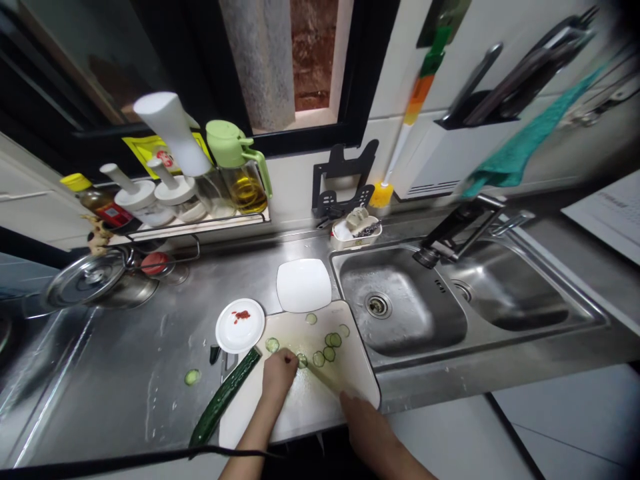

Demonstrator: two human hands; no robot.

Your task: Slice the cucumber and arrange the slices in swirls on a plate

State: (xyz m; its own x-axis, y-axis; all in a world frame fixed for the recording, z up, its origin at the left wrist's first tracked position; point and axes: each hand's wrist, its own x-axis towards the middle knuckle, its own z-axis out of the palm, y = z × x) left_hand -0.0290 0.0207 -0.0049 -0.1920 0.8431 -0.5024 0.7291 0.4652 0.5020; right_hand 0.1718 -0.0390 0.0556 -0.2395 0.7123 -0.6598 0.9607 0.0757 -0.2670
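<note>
On the white plastic cutting board (310, 407) at the steel counter's (125, 380) front edge, the left hand (279, 372) curls closed over a long dark green cucumber (225, 395), the right hand (361, 417) grips a pale knife (326, 380), and a small round white plate (250, 337) at the board's back left corner holds red sauce (241, 315).

Greens on white.
Dark green cucumber (225, 397), pale green slices (332, 340), cream cutting board (320, 400), white round plate (241, 333) smeared red, teal cloth (520, 157).
</note>
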